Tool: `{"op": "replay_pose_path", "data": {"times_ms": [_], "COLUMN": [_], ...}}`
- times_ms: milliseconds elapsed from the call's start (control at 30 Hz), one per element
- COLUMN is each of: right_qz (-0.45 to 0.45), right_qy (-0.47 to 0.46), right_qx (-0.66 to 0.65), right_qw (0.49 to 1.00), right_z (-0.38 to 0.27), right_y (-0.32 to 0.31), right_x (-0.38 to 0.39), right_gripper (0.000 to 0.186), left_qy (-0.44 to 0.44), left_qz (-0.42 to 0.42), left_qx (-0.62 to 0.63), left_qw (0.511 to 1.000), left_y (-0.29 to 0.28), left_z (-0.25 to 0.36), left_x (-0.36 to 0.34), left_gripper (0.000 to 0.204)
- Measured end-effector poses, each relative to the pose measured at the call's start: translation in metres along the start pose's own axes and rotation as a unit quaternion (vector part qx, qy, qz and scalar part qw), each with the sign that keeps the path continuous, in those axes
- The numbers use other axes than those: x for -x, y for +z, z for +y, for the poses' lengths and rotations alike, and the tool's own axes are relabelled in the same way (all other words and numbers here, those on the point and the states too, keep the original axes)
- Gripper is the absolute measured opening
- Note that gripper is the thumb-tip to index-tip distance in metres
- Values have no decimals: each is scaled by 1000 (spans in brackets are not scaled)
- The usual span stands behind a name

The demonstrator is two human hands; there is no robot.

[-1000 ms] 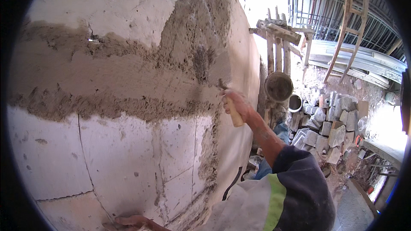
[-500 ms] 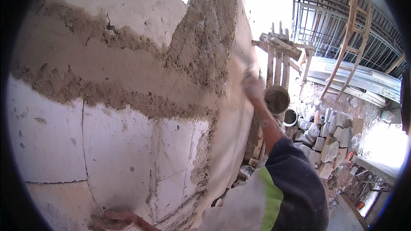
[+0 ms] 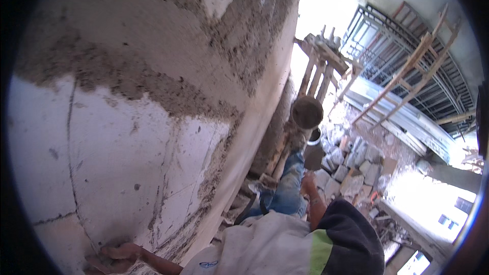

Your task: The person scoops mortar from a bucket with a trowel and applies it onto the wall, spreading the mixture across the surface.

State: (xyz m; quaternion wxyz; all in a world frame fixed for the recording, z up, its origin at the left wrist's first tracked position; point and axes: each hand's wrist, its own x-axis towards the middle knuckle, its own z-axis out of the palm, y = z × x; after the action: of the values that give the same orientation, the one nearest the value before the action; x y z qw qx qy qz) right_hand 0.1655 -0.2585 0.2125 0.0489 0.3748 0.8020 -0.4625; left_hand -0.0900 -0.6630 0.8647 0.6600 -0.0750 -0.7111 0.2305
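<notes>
My left hand (image 3: pixel 116 257) is at the lower left against the white wall panel (image 3: pixel 117 173), fingers loosely curved and apart, with nothing visible in it. Beside my jeans-clad leg (image 3: pixel 288 186) hangs my right hand (image 3: pixel 308 184), its fingers closed. A flat, dark brown blade (image 3: pixel 314 157) reaches forward from it, looking like a plastering trowel; its handle is hidden. Wet grey-brown mortar (image 3: pixel 127 69) spans the wall above the white panel and climbs toward the top. Smooth pale plaster (image 3: pixel 254 122) covers the wall's corner edge.
A round mortar-crusted bucket (image 3: pixel 307 112) stands by a rough wooden trestle (image 3: pixel 326 56) ahead. Broken blocks (image 3: pixel 354 165) are heaped on the ground to the right. A wooden ladder (image 3: pixel 407 74) leans by stacked metal grilles (image 3: pixel 392 46). Long pale metal lengths (image 3: pixel 392 112) lie below.
My right hand has come off the wall's corner edge and dropped down beside my leg. The view has tilted and shifted. My left hand stays low at the wall.
</notes>
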Motion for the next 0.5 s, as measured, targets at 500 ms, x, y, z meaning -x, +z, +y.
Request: {"op": "replay_pose_path", "data": {"times_ms": [500], "right_qz": [-81], "right_qy": [190], "right_qx": [238], "right_qw": [949], "right_z": [-43], "right_y": [-68], "right_x": [-261], "right_gripper": [30], "left_qy": [65], "left_qz": [-71], "left_qx": [92], "left_qw": [991], "left_y": [91], "left_z": [139], "left_x": [94], "left_gripper": [46]}}
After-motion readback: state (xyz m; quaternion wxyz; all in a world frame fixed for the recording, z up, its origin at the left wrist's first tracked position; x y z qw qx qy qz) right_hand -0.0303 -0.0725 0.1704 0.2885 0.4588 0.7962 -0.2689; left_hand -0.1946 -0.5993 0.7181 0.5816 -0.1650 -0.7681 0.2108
